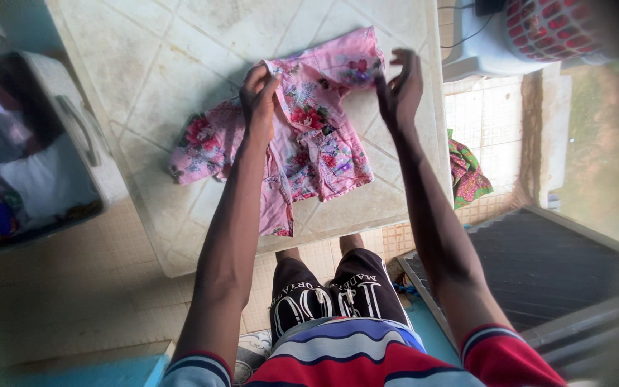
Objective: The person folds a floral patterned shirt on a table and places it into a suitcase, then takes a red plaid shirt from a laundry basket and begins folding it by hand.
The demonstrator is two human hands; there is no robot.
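Note:
A small pink floral shirt [317, 143] lies spread on a pale tiled counter [180, 43], its lower edge hanging over the near side. My left hand [259, 93] pinches the shirt's collar edge near its top middle. My right hand [399, 89] hovers at the shirt's right sleeve with fingers curled, touching or just off the cloth; I cannot tell which.
A grey tub [51, 158] with clothes stands at the left below the counter. A red perforated basket [553, 29] sits on a white stand at the top right. A green patterned cloth [467, 175] hangs beside the counter's right edge. Dark steps [539, 265] lie at the lower right.

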